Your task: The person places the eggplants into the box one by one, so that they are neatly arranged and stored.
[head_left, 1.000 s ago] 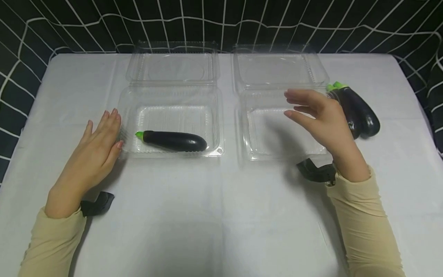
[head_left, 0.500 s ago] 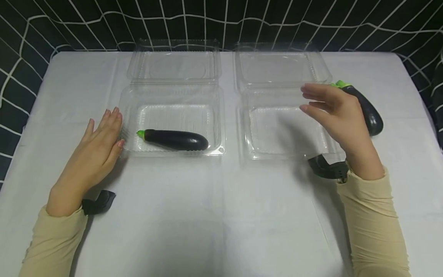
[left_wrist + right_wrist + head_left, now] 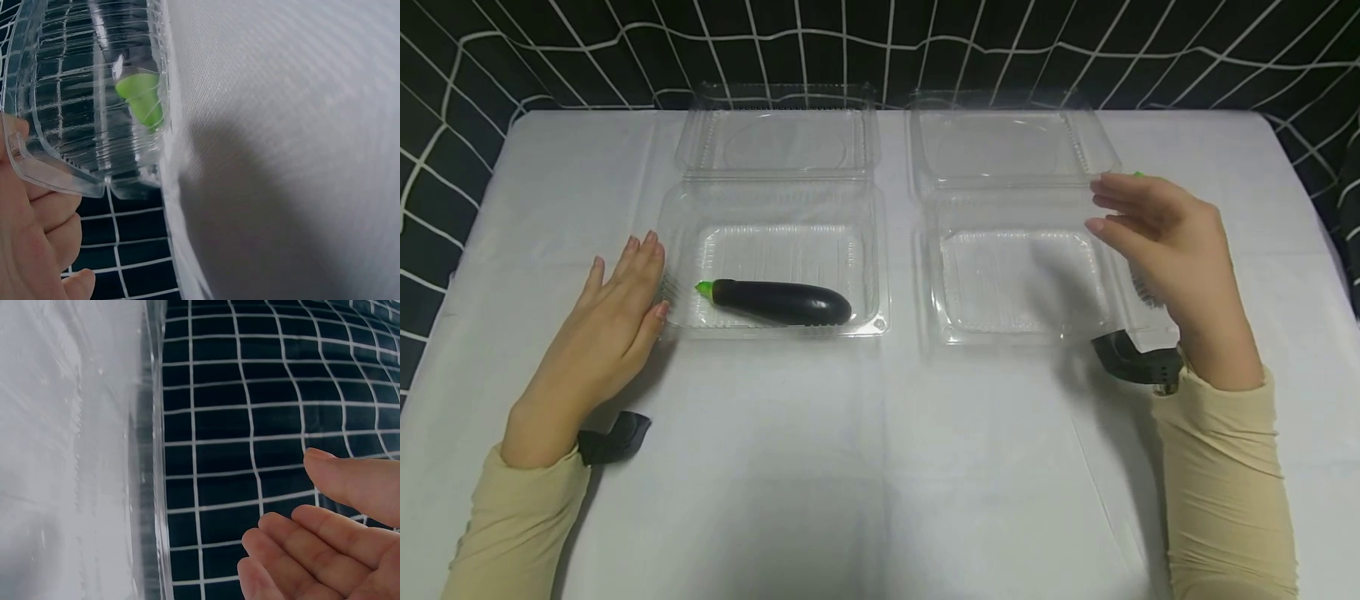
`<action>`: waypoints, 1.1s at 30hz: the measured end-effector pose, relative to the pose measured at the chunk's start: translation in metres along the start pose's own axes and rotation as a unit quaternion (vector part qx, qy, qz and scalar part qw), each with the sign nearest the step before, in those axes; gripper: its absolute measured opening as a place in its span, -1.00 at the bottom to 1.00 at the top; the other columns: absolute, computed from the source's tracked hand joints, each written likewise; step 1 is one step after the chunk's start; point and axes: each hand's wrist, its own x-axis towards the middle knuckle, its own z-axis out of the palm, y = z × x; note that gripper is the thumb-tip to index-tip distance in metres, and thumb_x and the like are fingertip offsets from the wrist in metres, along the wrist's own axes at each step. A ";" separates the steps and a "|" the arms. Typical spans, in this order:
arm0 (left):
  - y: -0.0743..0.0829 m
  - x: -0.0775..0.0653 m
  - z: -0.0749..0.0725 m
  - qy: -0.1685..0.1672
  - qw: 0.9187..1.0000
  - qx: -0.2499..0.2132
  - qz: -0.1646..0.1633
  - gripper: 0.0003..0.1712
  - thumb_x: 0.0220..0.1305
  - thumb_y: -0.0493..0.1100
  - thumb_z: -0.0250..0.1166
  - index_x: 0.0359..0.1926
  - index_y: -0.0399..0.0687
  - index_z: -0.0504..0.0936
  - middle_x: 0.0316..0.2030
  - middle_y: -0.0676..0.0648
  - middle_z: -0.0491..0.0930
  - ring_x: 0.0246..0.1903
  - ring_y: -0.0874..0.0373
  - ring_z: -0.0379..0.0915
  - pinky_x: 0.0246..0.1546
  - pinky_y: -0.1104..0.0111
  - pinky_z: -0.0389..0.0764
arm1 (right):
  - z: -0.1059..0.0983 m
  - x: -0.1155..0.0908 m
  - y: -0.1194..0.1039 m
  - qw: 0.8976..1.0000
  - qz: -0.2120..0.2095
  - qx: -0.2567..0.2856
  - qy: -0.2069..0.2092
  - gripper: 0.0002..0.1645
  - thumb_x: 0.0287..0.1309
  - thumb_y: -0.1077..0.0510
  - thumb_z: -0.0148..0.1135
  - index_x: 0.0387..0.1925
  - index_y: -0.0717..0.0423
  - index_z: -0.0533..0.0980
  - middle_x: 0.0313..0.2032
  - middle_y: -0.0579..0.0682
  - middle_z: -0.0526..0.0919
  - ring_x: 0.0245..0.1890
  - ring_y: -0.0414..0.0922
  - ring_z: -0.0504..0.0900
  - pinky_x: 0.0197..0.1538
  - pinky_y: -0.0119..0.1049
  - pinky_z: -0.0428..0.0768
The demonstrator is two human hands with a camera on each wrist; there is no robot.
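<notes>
My left hand (image 3: 606, 333) lies with straight fingers at the left edge of an open clear plastic clamshell container (image 3: 775, 254); in the left wrist view a fingertip meets its rim. Inside it lies a dark purple eggplant (image 3: 778, 302), its green stem (image 3: 142, 97) pointing left. My right hand (image 3: 1172, 242) is raised over the right side of a second open clamshell container (image 3: 1015, 279), with nothing in its fingers. Thumb and fingers stand apart in the right wrist view. The eggplants at the right are hidden behind this hand, except for a bit of green stem (image 3: 1138, 174).
Both container lids, the left lid (image 3: 782, 142) and the right lid (image 3: 1000, 146), are folded back toward the far table edge. A white cloth (image 3: 880, 467) covers the table. Behind it hangs a dark grid-patterned cloth (image 3: 880, 50). Each wrist wears a black camera mount (image 3: 1138, 362).
My right hand has moved to the right, away from above the second container, and now covers the eggplants seen there before. The left hand and the containers have stayed in place.
</notes>
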 end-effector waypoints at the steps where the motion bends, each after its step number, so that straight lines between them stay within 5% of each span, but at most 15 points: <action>1: 0.000 0.000 0.000 0.001 1.000 -0.001 0.001 -0.34 0.44 -0.14 -0.09 0.41 -0.40 -0.02 0.40 -0.32 -0.02 0.41 -0.11 -0.19 0.38 0.01 -0.28 | -0.002 0.000 0.001 1.000 0.004 -0.002 0.005 -0.48 0.13 0.30 0.28 0.16 0.16 0.47 0.07 -0.06 0.58 0.01 -0.35 0.53 0.03 -0.59 0.44; 10: 0.000 -0.001 0.000 0.004 1.000 -0.006 0.002 -0.35 0.43 -0.15 -0.08 0.40 -0.42 -0.01 0.40 -0.32 -0.02 0.41 -0.12 -0.18 0.38 0.01 -0.28 | -0.016 0.004 0.009 0.998 0.023 0.040 0.042 -0.49 0.08 0.36 0.30 0.12 0.20 0.50 -0.06 -0.19 0.63 -0.05 -0.33 0.57 -0.03 -0.63 0.45; 18: 0.001 0.000 -0.001 -0.001 1.000 -0.002 -0.002 -0.34 0.43 -0.15 -0.08 0.41 -0.40 -0.02 0.40 -0.31 -0.03 0.41 -0.12 -0.17 0.38 0.01 -0.28 | -0.028 0.002 0.017 0.996 0.053 0.007 0.072 -0.49 0.12 0.33 0.28 0.15 0.13 0.49 0.00 -0.17 0.62 -0.05 -0.37 0.55 0.07 -0.58 0.42; 33: 0.001 0.000 0.000 0.002 1.000 -0.004 -0.001 -0.35 0.43 -0.16 -0.08 0.40 -0.41 0.00 0.40 -0.32 -0.03 0.40 -0.14 -0.16 0.38 0.00 -0.27 | -0.042 0.004 0.032 0.992 0.077 0.030 0.097 -0.49 0.10 0.39 0.25 0.14 0.20 0.49 -0.11 -0.25 0.62 -0.11 -0.39 0.57 -0.08 -0.66 0.46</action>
